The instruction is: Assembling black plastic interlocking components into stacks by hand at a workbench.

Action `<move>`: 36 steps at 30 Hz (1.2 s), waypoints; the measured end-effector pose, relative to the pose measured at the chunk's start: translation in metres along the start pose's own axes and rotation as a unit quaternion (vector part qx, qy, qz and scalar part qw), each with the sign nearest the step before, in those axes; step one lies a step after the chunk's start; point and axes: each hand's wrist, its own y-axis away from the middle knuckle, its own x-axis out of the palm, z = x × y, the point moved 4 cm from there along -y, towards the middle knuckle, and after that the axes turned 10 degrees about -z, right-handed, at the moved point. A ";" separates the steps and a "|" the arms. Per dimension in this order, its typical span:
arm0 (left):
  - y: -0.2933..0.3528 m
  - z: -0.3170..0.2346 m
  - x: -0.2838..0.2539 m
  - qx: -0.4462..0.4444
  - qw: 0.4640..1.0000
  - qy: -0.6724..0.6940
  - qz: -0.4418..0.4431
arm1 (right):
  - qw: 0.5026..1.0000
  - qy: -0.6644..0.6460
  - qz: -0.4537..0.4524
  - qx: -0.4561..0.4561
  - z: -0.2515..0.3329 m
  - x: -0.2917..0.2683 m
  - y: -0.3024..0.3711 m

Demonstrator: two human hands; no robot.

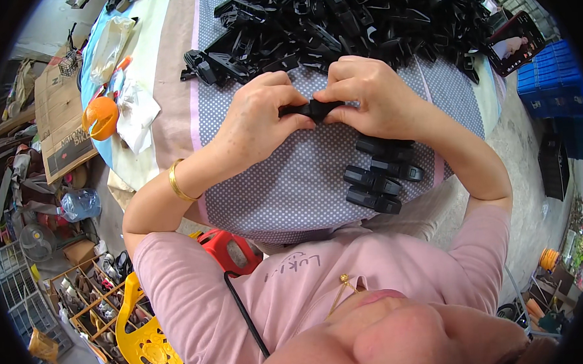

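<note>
Between my two hands, over the dotted grey cloth point(272, 189), is a small black plastic part point(313, 109). My left hand point(265, 111) pinches its left end between thumb and curled fingers. The other end sits in the grip of my right hand point(366, 96), so both hands are closed and nearly meet. Fingers cover much of the part, and its exact kind cannot be made out. Below my right hand several similar black plastic pieces point(373, 189) lie side by side on the cloth. Just beyond both hands spreads a large heap of loose black plastic parts point(336, 21).
At the left of the table are an orange point(101, 118) with a cut in its peel, a crumpled white tissue point(136, 114) and a clear plastic bag point(111, 43). A phone point(515, 44) with a lit screen stands at the far right, near blue crates point(553, 79).
</note>
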 end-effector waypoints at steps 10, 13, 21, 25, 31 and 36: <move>-0.011 -0.014 -0.019 0.126 0.987 -0.096 -0.009 | 0.992 0.086 -0.086 -0.044 -0.010 -0.031 0.002; -0.023 0.005 -0.035 0.115 0.960 -0.217 -0.135 | 0.972 0.201 -0.109 -0.045 -0.015 -0.038 0.002; -0.028 0.035 -0.042 0.020 0.967 -0.174 -0.188 | 0.954 0.296 -0.035 -0.021 -0.019 -0.017 0.004; -0.027 0.027 -0.054 -0.002 0.953 -0.138 -0.270 | 0.958 0.287 -0.012 -0.021 -0.021 -0.016 0.006; -0.009 0.009 -0.031 -0.151 0.963 0.190 -0.120 | 0.946 0.325 0.011 -0.004 -0.016 -0.024 0.008; 0.000 0.009 0.002 -0.242 0.944 0.222 0.022 | 0.941 0.339 0.018 -0.008 -0.013 -0.024 0.007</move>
